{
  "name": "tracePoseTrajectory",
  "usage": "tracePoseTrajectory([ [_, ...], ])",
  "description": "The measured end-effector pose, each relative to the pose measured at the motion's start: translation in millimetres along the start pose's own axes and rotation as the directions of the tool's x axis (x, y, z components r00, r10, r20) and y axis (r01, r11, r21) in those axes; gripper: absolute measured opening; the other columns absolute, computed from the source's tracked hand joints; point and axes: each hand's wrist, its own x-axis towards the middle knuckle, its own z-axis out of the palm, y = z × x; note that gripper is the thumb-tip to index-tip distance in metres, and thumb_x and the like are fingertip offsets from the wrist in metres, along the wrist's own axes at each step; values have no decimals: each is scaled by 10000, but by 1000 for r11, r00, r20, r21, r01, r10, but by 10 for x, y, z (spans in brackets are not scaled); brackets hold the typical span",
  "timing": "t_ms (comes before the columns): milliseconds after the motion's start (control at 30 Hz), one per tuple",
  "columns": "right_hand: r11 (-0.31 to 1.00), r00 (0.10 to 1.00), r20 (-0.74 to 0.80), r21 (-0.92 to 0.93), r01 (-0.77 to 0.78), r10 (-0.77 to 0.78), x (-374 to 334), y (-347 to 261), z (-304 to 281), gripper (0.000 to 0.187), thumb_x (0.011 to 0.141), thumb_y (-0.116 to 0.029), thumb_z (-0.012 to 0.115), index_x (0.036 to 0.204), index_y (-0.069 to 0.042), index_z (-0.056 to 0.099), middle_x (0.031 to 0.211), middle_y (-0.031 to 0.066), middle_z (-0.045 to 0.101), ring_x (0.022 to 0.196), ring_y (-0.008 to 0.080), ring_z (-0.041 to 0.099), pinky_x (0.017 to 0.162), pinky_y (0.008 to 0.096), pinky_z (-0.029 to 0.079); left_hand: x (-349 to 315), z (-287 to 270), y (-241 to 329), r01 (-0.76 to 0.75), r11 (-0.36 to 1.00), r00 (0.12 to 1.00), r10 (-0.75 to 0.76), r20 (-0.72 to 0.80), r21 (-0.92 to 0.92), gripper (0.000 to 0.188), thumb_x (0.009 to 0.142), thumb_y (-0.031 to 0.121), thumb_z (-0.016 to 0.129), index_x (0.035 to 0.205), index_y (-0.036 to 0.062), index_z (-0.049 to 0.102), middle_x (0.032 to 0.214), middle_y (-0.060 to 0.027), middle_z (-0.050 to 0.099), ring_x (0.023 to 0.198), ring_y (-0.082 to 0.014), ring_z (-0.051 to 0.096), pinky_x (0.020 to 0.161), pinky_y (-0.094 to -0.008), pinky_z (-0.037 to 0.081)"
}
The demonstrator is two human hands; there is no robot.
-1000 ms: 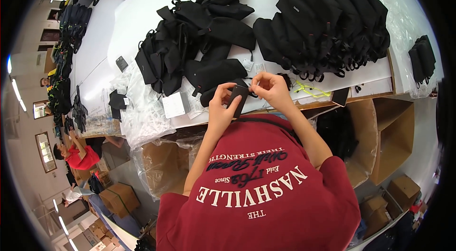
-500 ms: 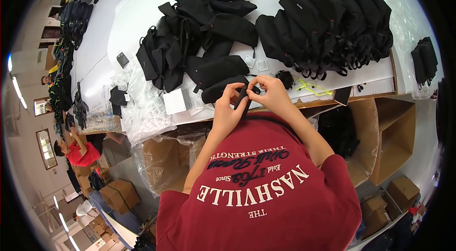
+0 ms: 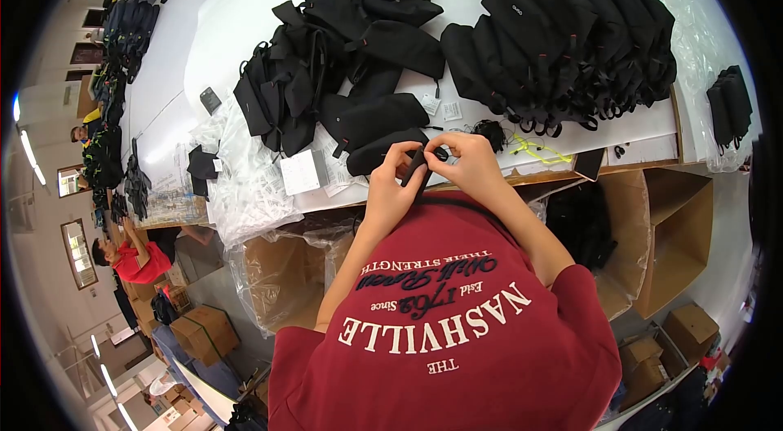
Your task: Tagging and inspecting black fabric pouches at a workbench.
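Observation:
Close to the table's front edge, my left hand (image 3: pixel 393 182) and my right hand (image 3: pixel 465 163) meet over a narrow black strap (image 3: pixel 413 163). Thumb and fingers of the left hand are closed round the strap. The right hand pinches at the strap's right side; the small part between its fingertips is mostly hidden. Just behind my hands lies a black pouch (image 3: pixel 377 152), and a second pouch (image 3: pixel 383 117) lies beyond it. To the right of the fingers is a small tangle of black cords (image 3: pixel 490 136).
A loose heap of black pouches (image 3: pixel 318 48) covers the table's middle, with a tall stack (image 3: pixel 563 31) at right. White labels (image 3: pixel 303 173) and clear plastic (image 3: pixel 245 194) lie left. Yellow-green cord (image 3: pixel 538 151) and a phone-like dark slab (image 3: pixel 589 163) lie right. Cardboard boxes (image 3: pixel 673 227) stand below.
My right hand's fingers have shifted slightly against the strap, and the strap has tilted a little. Both hands stay in nearly the same place.

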Motion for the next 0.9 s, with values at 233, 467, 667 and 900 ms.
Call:
tracePoseTrajectory([
  [233,997,999,26,-58,-44,46,3,-66,-46,156,728,-189,676,761,-43,629,684,84,600,552,221,523,530,326,422,-5,5,59,-16,997,1000,16,2,70,288,811,36,646,1090,52,575,713,-70,588,611,-150,574,589,-271,461],
  [467,997,997,-8,4,-71,71,-7,-90,-25,149,784,-169,656,793,-27,612,587,80,533,482,179,450,492,316,371,-21,15,59,-96,981,994,102,-28,171,307,804,46,661,1102,65,588,737,-84,597,631,-160,576,583,-279,463],
  [667,928,948,240,259,-269,208,-11,157,27,160,900,-155,598,874,2,589,582,-32,479,519,31,367,477,225,292,-4,-34,-84,169,913,986,-152,76,-372,198,908,94,575,1089,13,581,825,-27,640,692,-87,577,608,-230,457],
  [900,779,857,462,441,-445,227,15,39,-3,221,933,-224,565,856,-19,594,573,-34,508,470,31,416,437,200,329,3,-104,-164,234,837,970,-172,170,-495,122,951,123,528,1018,20,529,791,-7,608,675,-39,541,589,-183,423],
])
